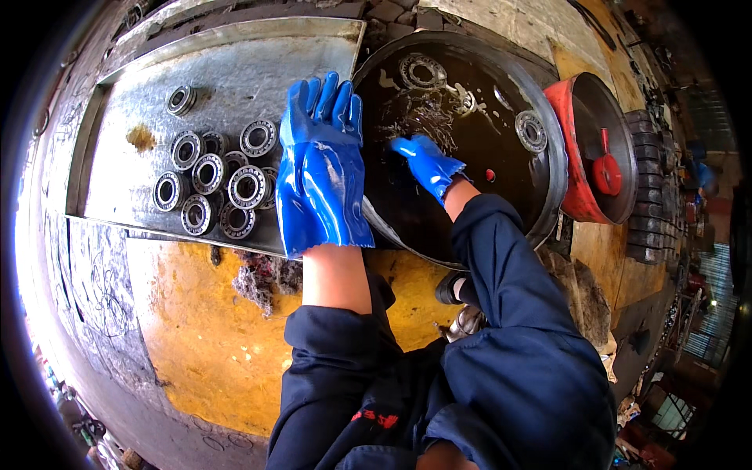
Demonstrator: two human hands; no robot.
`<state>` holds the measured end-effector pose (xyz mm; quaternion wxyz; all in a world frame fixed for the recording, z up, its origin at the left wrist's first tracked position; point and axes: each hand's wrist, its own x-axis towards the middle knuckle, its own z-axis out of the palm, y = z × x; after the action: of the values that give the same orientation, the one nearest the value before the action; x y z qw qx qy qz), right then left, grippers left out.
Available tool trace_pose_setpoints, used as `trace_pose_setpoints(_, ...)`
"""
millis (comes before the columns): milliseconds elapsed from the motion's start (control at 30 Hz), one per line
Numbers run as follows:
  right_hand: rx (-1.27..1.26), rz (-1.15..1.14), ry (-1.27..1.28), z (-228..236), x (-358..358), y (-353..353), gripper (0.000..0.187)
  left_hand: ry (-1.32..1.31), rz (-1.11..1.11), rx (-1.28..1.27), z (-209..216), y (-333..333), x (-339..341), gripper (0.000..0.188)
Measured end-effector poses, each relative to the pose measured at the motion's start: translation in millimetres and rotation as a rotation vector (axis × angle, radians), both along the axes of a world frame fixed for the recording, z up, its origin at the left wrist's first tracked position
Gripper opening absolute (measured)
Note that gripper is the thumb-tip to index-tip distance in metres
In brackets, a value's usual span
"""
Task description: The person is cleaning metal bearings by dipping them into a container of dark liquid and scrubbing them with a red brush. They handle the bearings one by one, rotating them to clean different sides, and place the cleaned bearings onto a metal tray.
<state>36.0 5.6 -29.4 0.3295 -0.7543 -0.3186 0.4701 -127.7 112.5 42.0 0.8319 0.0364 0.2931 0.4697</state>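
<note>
My left hand, in a long blue rubber glove, is held over the right edge of the metal tray, beside the round tub's rim. Its fingers are stretched and it holds nothing visible. My right hand, gloved alike, reaches into the tub of dark oily liquid; its fingertips are lost in the dark, so their grip cannot be made out. Just beyond it a clump of wiry shavings shows in the liquid. One bearing lies at the tub's far side, another bearing at its right.
Several roller bearings are grouped on the tray, left of my left arm. Right of the tub stands a red basin with a red scoop-like tool inside. Dark ribbed blocks line up beyond it. Fluffy rags lie below the tray.
</note>
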Motion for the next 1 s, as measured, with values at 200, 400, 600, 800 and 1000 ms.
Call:
trace_pose_setpoints(200, -0.014, -0.053, -0.320, -38.2, 27.5, 17.3, 0.048, 0.057, 0.002, 0.139, 10.0, -16.1, -1.5, 0.058)
trace_pose_setpoints(400, -0.187, 0.194, -0.674, -35.8, 30.7, 32.9, 0.060, 0.076, -0.065, 0.056, 9.8, -17.5, 20.2, 0.058)
trace_pose_setpoints(600, 0.132, 0.114, -0.550, -58.3, 56.6, -4.2, 0.061, 0.011, -0.039, 0.136, 4.1, -22.2, 17.5, 0.057)
trace_pose_setpoints(800, 0.268, 0.353, -0.645, -81.2, 91.0, -72.0, 0.056, -0.054, -0.077, 0.149, 2.8, -24.0, 27.0, 0.058)
trace_pose_setpoints(1000, 0.153, 0.457, -0.558, -62.4, 82.1, -136.0, 0.053, -0.152, -0.013, 0.282, -13.5, -28.1, 25.4, 0.062)
